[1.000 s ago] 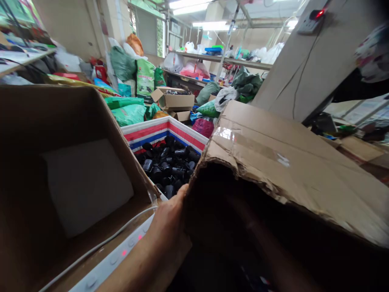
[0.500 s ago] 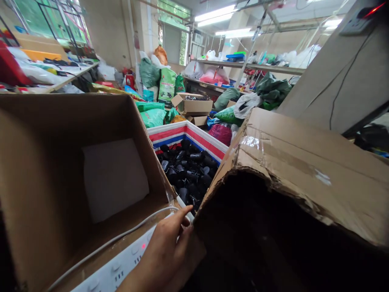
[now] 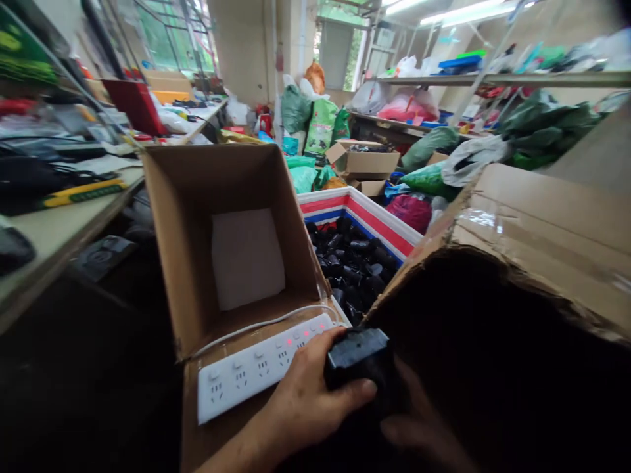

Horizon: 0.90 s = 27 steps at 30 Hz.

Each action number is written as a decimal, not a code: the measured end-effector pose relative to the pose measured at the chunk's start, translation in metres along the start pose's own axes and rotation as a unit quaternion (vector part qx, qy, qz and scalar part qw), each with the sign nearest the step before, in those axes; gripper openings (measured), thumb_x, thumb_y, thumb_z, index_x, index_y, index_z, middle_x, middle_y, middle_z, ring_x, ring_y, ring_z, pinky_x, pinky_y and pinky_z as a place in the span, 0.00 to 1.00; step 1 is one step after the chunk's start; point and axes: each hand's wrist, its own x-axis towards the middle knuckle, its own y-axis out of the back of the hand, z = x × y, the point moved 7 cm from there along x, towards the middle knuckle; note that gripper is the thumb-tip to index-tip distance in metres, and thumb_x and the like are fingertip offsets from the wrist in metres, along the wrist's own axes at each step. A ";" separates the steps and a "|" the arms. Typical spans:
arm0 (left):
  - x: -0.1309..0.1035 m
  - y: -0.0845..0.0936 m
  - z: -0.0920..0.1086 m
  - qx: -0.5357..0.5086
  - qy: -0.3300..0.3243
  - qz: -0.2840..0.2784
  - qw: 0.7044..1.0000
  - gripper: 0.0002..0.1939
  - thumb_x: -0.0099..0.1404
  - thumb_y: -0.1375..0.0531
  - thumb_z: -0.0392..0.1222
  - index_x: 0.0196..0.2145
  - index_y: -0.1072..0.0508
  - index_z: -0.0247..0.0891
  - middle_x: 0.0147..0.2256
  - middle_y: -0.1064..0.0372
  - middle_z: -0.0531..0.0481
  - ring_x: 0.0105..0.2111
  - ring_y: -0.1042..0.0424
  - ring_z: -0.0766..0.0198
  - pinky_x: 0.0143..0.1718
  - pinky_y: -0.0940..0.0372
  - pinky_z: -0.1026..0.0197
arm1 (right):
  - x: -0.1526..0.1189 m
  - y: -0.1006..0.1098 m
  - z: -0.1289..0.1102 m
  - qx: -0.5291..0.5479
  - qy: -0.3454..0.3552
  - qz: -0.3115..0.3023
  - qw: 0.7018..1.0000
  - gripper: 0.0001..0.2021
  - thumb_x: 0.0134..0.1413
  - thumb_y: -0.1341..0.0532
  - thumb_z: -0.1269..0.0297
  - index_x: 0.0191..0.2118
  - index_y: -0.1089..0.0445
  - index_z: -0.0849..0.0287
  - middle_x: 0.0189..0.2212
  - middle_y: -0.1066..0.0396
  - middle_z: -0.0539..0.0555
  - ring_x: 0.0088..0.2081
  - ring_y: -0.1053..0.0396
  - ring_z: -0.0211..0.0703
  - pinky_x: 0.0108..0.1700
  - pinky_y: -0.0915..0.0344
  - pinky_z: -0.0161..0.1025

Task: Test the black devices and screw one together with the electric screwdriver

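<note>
Both hands hold a black adapter [image 3: 358, 358] beside the white power strip [image 3: 263, 362]: left grip [image 3: 315, 394] wrapped around it, right grip [image 3: 424, 430] pressed underneath.

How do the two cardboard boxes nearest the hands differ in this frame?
The open cardboard box stands well lit, its inside visible with a white sheet on the bottom; the torn cardboard box lies tipped on its side, its inside dark. The open box has clean edges; the torn box has a ragged edge and shiny tape. Both are plain brown cardboard, flanking the striped bin.
</note>
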 end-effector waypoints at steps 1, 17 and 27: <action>-0.002 0.005 -0.005 -0.025 0.018 0.008 0.999 0.27 0.53 0.37 0.46 0.50 0.35 0.39 0.46 0.33 0.46 0.45 0.35 0.54 0.49 0.40 0.52 | 0.001 -0.009 0.000 0.051 -0.020 -0.037 0.998 0.40 0.38 0.36 0.44 0.57 0.46 0.55 0.55 0.40 0.57 0.55 0.42 0.55 0.53 0.39 0.48; -0.034 0.034 -0.020 0.172 0.048 0.048 0.983 0.14 0.59 0.46 0.37 0.44 0.35 0.37 0.43 0.39 0.44 0.41 0.37 0.56 0.45 0.41 0.52 | 0.021 -0.033 0.007 -0.169 -0.041 0.011 0.985 0.31 0.35 0.37 0.53 0.49 0.43 0.56 0.43 0.33 0.58 0.44 0.34 0.54 0.46 0.36 0.47; -0.047 0.078 -0.040 -0.060 0.122 0.138 0.981 0.09 0.56 0.41 0.40 0.34 0.35 0.35 0.30 0.33 0.50 0.30 0.34 0.64 0.31 0.40 0.62 | 0.044 -0.023 -0.009 0.078 0.044 -0.159 0.983 0.46 0.32 0.41 0.32 0.58 0.47 0.50 0.57 0.44 0.62 0.56 0.43 0.59 0.54 0.42 0.52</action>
